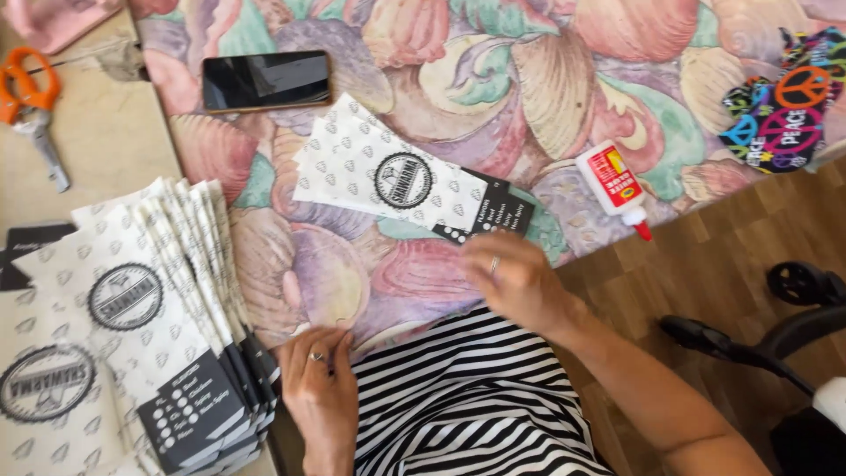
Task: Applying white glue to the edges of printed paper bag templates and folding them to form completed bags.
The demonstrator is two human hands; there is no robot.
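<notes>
My left hand (319,381) rests at the table's near edge, fingertips beside a fanned stack of white paper sleeves with black ends (189,291). It holds nothing that I can see. My right hand (511,280) hovers blurred over the floral tablecloth (493,79), just below a small pile of the same white printed sleeves (397,181), fingers loosely curled and nothing in them. A white glue bottle with a red label and red tip (614,188) lies to the right of that pile.
A dark phone (266,80) lies at the back. Orange-handled scissors (31,101) sit on the beige surface at the far left. A colourful patterned cloth (784,101) lies at the right edge. A black chair base (767,339) stands on the wooden floor.
</notes>
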